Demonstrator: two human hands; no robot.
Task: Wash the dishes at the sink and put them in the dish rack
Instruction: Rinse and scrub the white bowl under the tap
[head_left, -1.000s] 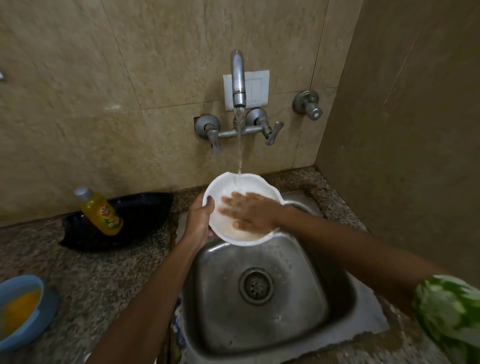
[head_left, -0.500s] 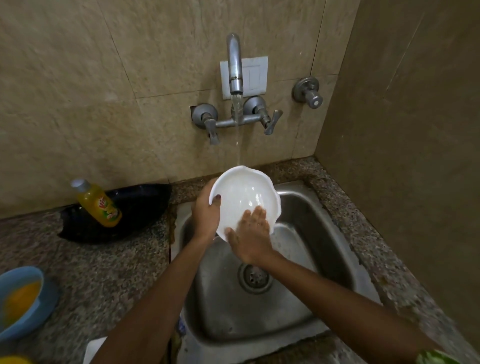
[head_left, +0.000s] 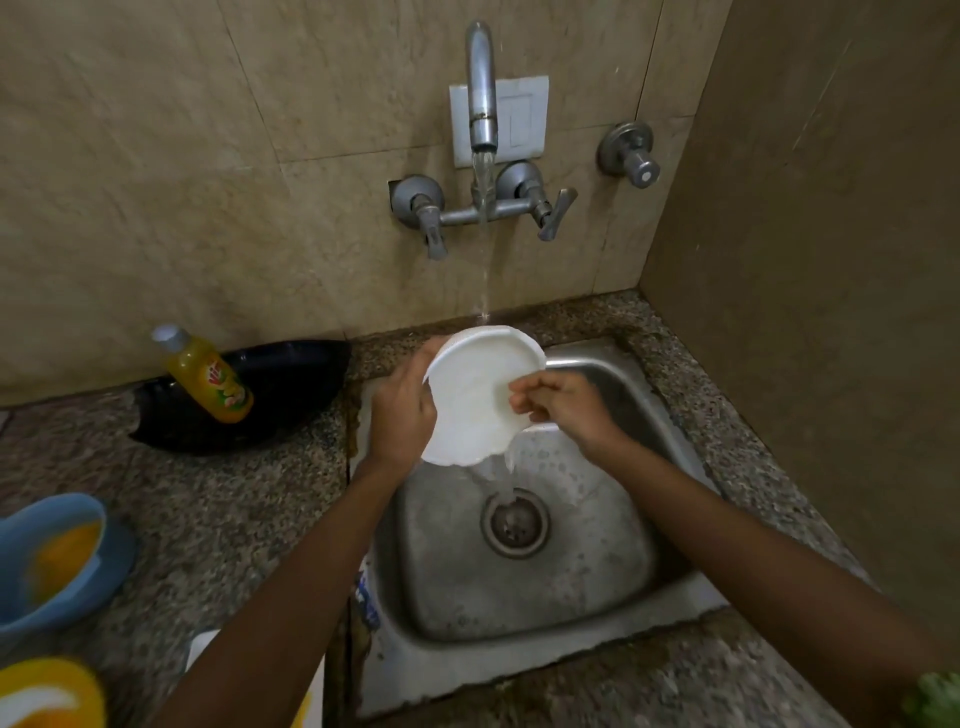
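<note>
A white bowl (head_left: 475, 397) is held tilted over the steel sink (head_left: 519, 545), under the stream from the wall tap (head_left: 480, 88). Water pours off the bowl's lower rim toward the drain (head_left: 515, 522). My left hand (head_left: 402, 413) grips the bowl's left rim. My right hand (head_left: 563, 405) holds the right rim with fingers curled over the edge. No dish rack is in view.
A yellow dish-soap bottle (head_left: 208, 376) leans in a black tray (head_left: 244, 397) left of the sink on the granite counter (head_left: 208, 519). A blue bowl (head_left: 57, 561) with orange contents and a yellow object (head_left: 47, 693) sit at the left edge. A wall stands close on the right.
The bowl has been tipped more upright and turned, spilling its water into the sink. My right hand moved from rubbing the inside to gripping the right rim.
</note>
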